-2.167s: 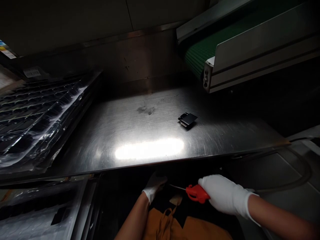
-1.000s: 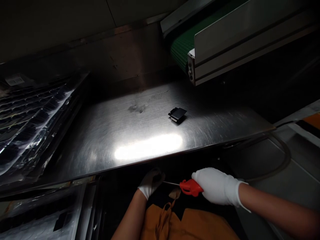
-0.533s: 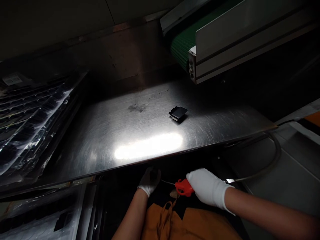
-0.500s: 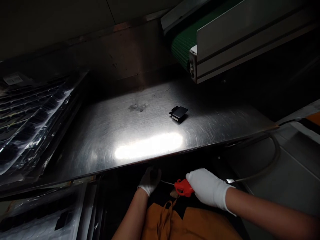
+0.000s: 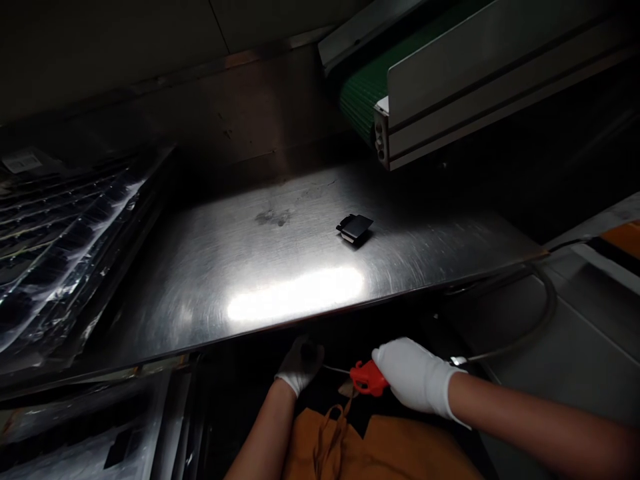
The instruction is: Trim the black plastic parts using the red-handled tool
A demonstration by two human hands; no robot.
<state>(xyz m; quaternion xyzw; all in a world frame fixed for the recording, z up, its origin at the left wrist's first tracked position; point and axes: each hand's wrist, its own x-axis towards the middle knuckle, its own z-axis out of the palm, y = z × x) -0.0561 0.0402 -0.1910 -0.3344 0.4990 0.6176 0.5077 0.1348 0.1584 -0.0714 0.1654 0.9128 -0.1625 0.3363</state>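
My right hand (image 5: 413, 375), in a white glove, is closed around a red air blow gun (image 5: 368, 379) below the table's front edge. The gun's thin metal nozzle points left toward my left hand (image 5: 295, 368), also gloved in white. That hand is curled around a small dark piece (image 5: 311, 353), whose kind is lost in the shadow. On the steel table (image 5: 210, 247) ahead lies a small black part (image 5: 354, 228) with a flat top and a pale lower edge, apart from both hands.
A green conveyor belt (image 5: 357, 100) with a metal side rail (image 5: 465, 93) overhangs the back right. Plastic-wrapped trays (image 5: 65, 247) are stacked at the left, with more wrapped trays (image 5: 85, 427) below the table. A hose (image 5: 520, 343) curves along the right.
The view has shifted very slightly. Both hands keep almost the same place and hold, and the black part on the table has not moved.
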